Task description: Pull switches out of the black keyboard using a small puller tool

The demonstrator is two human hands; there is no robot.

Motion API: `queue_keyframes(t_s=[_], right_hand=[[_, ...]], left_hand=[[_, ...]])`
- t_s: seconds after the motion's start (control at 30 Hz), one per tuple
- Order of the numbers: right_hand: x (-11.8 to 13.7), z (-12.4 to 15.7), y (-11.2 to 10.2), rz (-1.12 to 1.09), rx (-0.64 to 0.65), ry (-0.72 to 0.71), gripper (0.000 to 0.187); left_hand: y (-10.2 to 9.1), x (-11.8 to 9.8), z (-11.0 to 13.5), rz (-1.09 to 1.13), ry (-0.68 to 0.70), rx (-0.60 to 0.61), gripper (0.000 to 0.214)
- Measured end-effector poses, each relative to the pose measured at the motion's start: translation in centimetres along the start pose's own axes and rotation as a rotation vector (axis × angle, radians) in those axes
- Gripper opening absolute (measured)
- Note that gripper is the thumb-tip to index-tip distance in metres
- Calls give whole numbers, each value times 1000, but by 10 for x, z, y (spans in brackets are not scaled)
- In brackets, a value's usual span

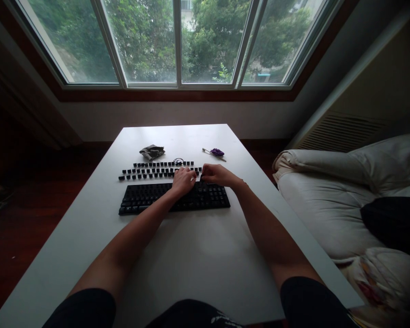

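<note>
A black keyboard (146, 198) lies across the middle of the white table (191, 255). Just beyond it, several loose black keycaps (146, 171) sit in rows. My left hand (183, 180) rests curled over the keyboard's far edge, fingers bent down among the keycaps. My right hand (216, 174) is beside it, fingers pinched together over the keyboard's upper right part; what they pinch is too small to name. A small black wire tool (178, 161) lies behind the keycap rows.
A crumpled grey cloth (151, 151) and a purple-tipped brush (216, 152) lie at the table's far side. A white sofa with cushions (345, 191) stands at the right. Windows fill the far wall; dark wood floor is at the left.
</note>
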State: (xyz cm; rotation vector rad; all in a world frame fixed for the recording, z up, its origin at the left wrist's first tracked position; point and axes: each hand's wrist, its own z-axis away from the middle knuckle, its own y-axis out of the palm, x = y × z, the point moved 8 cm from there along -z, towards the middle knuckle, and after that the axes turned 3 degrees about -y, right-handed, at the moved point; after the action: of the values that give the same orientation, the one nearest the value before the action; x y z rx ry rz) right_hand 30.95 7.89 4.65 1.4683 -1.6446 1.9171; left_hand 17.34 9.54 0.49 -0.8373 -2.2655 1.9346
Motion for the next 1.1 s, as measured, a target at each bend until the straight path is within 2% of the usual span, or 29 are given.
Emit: queue_keyframes(t_s=[0.17, 0.33, 0.47, 0.63, 0.83, 1.0, 1.1], right_hand=[[9, 1, 5, 108, 72, -10, 13], [27, 6, 13, 214, 165, -74, 12], [32, 10, 14, 241, 211, -67, 9], [19, 13, 3, 171, 236, -2, 9], [-11, 14, -3, -103, 261, 88, 29], [-32, 17, -12, -290, 182, 166, 42], [-32, 17, -20, -308, 115, 154, 42]], left_hand=[[1, -2, 10, 12, 17, 25, 16], [-1, -4, 12, 24, 17, 30, 16], [-1, -2, 13, 35, 8, 37, 16], [-1, 1, 15, 48, 2, 33, 15], [0, 2, 15, 58, 5, 34, 13], [-4, 1, 17, 99, -3, 17, 16], [-10, -8, 17, 207, 73, -5, 23]])
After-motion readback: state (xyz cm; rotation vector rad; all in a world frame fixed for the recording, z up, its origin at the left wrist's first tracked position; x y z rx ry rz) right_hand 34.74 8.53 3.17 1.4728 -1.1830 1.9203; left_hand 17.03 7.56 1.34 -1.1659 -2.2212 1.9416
